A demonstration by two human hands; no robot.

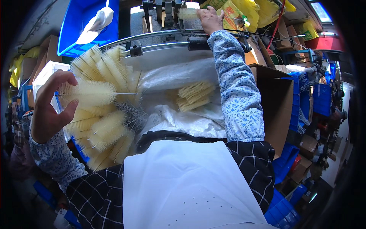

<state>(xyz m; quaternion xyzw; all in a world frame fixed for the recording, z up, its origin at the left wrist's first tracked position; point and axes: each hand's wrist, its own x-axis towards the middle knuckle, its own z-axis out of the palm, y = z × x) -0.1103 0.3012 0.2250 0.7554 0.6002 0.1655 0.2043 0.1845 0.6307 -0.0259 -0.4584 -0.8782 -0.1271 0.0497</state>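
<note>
My left hand (51, 103) is curled round the bristled end of a pale cream wire brush (89, 92), its thumb below and fingers above. The brush's bare metal stem points right, over a large heap of similar brushes (110, 133) on my left. At the far side, my right hand (211, 21) is at a metal machine (167, 17), fingers closed at the end of another cream brush (188, 14). Part of that grip is hidden by the back of the hand. Several more brushes (195, 95) lie together on white woven sheeting (183, 120) between my arms.
A curved metal rail (156, 47) crosses in front of the machine. A blue bin (66, 42) holding a white object stands far left. An open cardboard box (274, 103) is beside my right arm, with blue crates (322, 99) and yellow bags (248, 15) beyond.
</note>
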